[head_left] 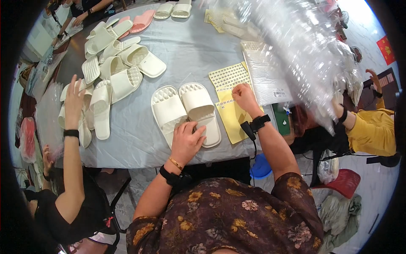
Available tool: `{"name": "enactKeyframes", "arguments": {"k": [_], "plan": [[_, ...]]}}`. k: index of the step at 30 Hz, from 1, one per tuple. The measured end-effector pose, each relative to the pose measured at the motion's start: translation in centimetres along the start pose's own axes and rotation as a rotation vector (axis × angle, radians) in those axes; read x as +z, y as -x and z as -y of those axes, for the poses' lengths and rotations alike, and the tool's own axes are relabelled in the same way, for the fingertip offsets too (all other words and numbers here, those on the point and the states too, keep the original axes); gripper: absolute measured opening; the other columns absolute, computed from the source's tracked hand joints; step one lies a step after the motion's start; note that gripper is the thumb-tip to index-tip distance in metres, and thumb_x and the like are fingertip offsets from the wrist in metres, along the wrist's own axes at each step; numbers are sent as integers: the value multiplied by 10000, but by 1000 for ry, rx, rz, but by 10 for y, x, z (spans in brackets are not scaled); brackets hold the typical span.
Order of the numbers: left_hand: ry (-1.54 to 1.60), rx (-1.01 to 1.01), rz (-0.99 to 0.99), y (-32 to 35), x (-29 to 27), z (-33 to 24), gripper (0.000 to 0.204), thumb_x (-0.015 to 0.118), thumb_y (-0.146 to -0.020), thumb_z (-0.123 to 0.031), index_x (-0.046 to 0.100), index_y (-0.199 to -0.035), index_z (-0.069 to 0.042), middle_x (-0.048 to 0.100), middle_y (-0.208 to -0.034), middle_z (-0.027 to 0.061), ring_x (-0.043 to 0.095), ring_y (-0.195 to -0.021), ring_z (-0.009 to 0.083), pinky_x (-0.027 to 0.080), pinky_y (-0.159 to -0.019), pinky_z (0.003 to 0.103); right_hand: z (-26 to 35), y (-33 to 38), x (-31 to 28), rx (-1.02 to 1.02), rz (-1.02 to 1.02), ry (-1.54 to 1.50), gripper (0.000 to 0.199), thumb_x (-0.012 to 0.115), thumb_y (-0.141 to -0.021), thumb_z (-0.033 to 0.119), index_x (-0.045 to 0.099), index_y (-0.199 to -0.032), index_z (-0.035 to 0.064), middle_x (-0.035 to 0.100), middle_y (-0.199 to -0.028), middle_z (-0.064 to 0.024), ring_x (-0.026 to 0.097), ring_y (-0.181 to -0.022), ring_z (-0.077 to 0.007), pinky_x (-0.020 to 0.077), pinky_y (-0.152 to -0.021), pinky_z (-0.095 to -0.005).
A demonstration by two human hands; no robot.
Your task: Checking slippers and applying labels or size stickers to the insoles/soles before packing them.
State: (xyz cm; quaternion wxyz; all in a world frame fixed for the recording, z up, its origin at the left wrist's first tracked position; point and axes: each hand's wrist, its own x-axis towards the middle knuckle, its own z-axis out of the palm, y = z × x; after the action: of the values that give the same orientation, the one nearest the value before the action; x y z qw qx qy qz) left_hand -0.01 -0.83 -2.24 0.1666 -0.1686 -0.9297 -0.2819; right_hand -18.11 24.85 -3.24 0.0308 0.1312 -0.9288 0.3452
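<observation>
A pair of cream slippers with quilted footbeds lies side by side at the table's near edge, a left slipper (167,106) and a right slipper (198,101). My left hand (186,139) rests over their heel ends, its thumb and fingers apart. To the right lies a yellow sticker sheet (232,122) with a few small white labels left near its top. My right hand (246,99) is closed in a pinch at the upper edge of this sheet. What its fingertips hold is too small to tell. A fuller sheet of labels (228,76) lies just beyond.
More cream slippers (112,80) lie heaped at the left, with a pink slipper (141,21) behind. A co-worker's hand (74,95) reaches over the heap. At the right, another person's arm (347,116) is by a blurred mass of clear plastic bags (296,55) above a white package (270,84).
</observation>
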Motion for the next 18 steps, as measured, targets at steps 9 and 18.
{"name": "enactKeyframes", "arguments": {"k": [9,18], "plan": [[34,-10,15,4,1,3,379,729,-782,-202,666,-1153,-157,586,-1163,100,532,-1082,328,409,-952,474,18,40,-27,54,-73,-227,183,611,-821,90,608,-976,-7,580,-1015,-139,585,-861,-232,494,-769,-349],[301,-181,-492,-7,-58,-14,214,590,-785,-13,655,-987,-35,624,-960,157,603,-897,343,488,-833,403,35,95,-80,183,-252,-912,225,563,-860,157,595,-1021,4,585,-1037,-130,585,-886,-232,492,-798,-353]]}}
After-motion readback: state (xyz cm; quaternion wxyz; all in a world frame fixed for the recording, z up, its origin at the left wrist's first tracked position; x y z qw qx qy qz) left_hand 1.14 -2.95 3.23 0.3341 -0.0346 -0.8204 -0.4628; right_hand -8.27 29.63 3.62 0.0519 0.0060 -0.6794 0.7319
